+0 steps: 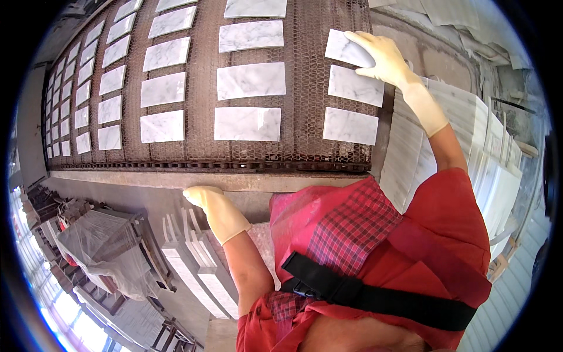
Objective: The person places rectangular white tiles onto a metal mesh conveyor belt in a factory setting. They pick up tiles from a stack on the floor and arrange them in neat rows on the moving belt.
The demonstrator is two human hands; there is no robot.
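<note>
Pale-yellow-gloved, the right hand (pixel 384 58) is over the far end of the right-hand column — thumb and fingers apart, spanning a white, grey-veined rectangular stone tile (pixel 343 47) that lies on the brown metal mesh belt (pixel 308 88). Whether they clamp it, I cannot tell. Two matching tiles sit nearer the body, a middle one (pixel 356 85) and a nearest one (pixel 350 126), slight gaps between. The left hand (pixel 214 205), in its own pale yellow glove, is at the belt's long edge rail (pixel 264 180), fingers together, no tile visible in it. This looks like the placing-and-squaring step — and the next move calls for lining that far tile up, clear of its neighbour.
</note>
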